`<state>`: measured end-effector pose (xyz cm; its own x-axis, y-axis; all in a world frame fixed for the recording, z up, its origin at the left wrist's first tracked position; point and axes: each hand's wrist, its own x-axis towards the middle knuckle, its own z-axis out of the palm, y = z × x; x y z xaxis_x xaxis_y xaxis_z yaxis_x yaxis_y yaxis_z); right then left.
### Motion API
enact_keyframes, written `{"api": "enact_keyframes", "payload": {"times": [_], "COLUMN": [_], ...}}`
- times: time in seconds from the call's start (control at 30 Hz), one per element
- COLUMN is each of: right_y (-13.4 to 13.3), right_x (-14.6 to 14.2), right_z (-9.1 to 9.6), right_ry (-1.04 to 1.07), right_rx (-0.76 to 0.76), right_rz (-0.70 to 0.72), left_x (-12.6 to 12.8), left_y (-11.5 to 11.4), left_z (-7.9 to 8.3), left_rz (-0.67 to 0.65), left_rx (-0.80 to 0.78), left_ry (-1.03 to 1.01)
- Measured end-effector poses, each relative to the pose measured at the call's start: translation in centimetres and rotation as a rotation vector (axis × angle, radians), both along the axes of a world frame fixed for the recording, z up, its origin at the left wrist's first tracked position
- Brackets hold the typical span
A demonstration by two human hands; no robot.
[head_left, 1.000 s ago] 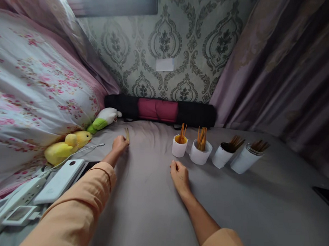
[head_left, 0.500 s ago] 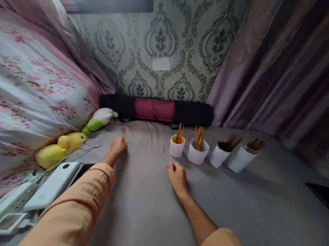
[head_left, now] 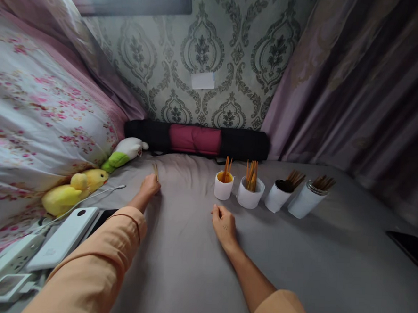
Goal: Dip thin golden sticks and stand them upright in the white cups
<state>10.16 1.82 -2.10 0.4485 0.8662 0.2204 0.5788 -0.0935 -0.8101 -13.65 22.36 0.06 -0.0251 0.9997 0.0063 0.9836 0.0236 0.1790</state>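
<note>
On the left of the grey sheet, my left hand (head_left: 150, 185) is closed around a few thin pale wooden sticks (head_left: 155, 170), whose tips stick up past the fingers. My right hand (head_left: 224, 222) rests on the sheet with its fingers curled in, and nothing shows in it. Just beyond it stands a small white cup (head_left: 223, 188), yellow inside, with a few orange-brown sticks. To its right are a wider white cup (head_left: 249, 197) with several sticks, a tilted white cup (head_left: 276, 198) with a dark inside, and a tilted white-wrapped jar (head_left: 305, 204), both holding darker brown sticks.
A black and maroon roll (head_left: 196, 139) lies along the wall. Plush toys (head_left: 74, 193) line the left side, near a white cable, a power bank (head_left: 64, 237) and a power strip (head_left: 18, 258). A dark flat device (head_left: 408, 249) lies at the far right.
The whole scene has shifted slightly left in view. Both hands keep practically the same pose and place, and the cups have not moved.
</note>
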Motion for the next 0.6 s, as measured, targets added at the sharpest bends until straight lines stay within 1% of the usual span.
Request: {"api": "enact_keyframes", "payload": {"times": [0.2, 0.6], "right_y": [0.08, -0.06], "right_x": [-0.02, -0.08], "right_z": [-0.04, 0.06], "right_ry": [-0.004, 0.0], "right_rx": [0.001, -0.007], "right_rz": [-0.009, -0.015], "left_x": [0.05, 0.24], "left_y": [-0.05, -0.24], "left_z": [0.32, 0.75], "left_rz": [-0.014, 0.014], "left_rx": [-0.009, -0.023], "left_ry": [-0.011, -0.03]}}
